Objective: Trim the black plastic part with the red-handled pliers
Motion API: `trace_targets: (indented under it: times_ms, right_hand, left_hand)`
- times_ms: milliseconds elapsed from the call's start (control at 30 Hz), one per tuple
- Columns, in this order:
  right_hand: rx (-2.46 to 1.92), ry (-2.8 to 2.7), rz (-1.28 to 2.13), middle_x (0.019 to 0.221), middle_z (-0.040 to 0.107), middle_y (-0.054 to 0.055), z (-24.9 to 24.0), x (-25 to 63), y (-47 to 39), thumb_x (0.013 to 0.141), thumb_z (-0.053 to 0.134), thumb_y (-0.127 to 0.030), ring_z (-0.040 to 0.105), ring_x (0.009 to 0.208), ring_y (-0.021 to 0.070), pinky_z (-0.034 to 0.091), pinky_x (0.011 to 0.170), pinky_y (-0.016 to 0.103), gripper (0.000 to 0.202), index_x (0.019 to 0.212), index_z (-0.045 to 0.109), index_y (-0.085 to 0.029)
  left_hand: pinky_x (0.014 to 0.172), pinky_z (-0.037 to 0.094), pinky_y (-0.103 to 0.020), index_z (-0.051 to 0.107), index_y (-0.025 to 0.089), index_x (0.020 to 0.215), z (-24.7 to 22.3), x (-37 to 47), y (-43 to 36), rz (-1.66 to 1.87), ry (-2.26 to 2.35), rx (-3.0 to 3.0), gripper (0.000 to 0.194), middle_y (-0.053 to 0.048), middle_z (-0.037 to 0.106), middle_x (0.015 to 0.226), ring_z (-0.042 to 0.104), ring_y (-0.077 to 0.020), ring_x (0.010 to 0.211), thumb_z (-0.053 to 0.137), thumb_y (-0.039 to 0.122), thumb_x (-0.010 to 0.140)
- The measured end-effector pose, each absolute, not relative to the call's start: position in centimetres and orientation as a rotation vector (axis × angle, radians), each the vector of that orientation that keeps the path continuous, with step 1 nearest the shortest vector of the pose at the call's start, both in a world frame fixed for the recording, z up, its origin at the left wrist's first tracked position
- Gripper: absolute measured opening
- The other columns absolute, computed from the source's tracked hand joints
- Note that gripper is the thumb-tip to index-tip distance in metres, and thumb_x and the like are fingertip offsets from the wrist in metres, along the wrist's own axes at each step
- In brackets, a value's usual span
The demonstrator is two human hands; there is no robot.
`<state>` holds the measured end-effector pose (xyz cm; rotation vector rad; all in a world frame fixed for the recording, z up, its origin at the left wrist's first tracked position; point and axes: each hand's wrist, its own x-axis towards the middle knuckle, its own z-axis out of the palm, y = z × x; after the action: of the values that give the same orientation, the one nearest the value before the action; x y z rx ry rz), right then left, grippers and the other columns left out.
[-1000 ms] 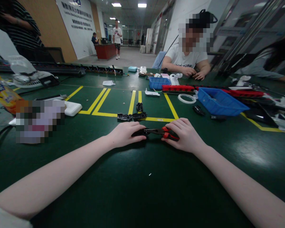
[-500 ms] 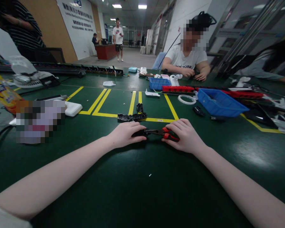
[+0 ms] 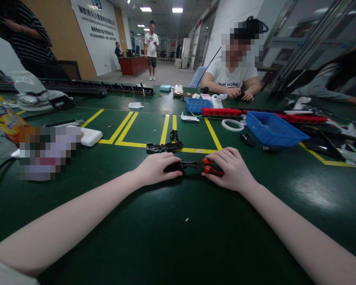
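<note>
My left hand (image 3: 159, 168) grips a small black plastic part (image 3: 172, 167) between thumb and fingers, low over the green table. My right hand (image 3: 230, 168) is closed around the red and black handles of needle-nose pliers (image 3: 206, 165). The pliers' jaws point left and meet the right end of the black part; whether they are clamped on it I cannot tell. Just beyond my hands, several black plastic pieces (image 3: 164, 147) lie across a yellow tape line. A tiny white scrap (image 3: 186, 219) rests on the table nearer to me.
To the right are a blue bin (image 3: 274, 128), a white ring (image 3: 232, 125) and a black part (image 3: 247, 139). A smaller blue bin (image 3: 199, 105) stands behind by a red strip (image 3: 222, 112). At left lies a white box (image 3: 91, 136). A person (image 3: 233, 75) sits opposite.
My hands, the pliers and the black part stay almost in place. In the background the standing person has come a little closer and shifted right.
</note>
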<state>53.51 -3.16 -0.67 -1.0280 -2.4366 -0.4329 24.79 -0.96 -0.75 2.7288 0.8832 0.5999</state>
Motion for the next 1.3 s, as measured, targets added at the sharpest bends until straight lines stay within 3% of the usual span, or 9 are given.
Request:
trace_targets:
  times_ms: [500, 1300]
  right_hand:
    - [-1.037, -2.45, -0.248, 0.094, 0.066, 0.013, -0.5, 53.35, -3.43, 0.082, 0.064, -0.045, 0.063, 0.083, 0.0253, 0.053, 0.07, 0.037, 0.036, 0.101, 0.059, -0.015]
    - [-1.052, -2.463, -0.22, 0.096, 0.066, 0.013, -0.37, 53.5, -3.52, 0.082, 0.064, -0.046, 0.064, 0.085, 0.0258, 0.055, 0.071, 0.039, 0.037, 0.101, 0.057, -0.015]
  left_hand:
    - [0.077, 0.051, -0.031, 0.061, 0.017, 0.117, -0.61, 24.52, -0.76, 0.582, 0.831, 2.659, 0.032, -0.006, 0.068, 0.105, 0.063, -0.0198, 0.092, 0.053, 0.039, 0.096]
    - [0.082, 0.051, -0.033, 0.058, 0.019, 0.122, -0.69, 24.66, -0.74, 0.584, 0.828, 2.533, 0.035, -0.006, 0.066, 0.112, 0.063, -0.0208, 0.098, 0.057, 0.04, 0.094]
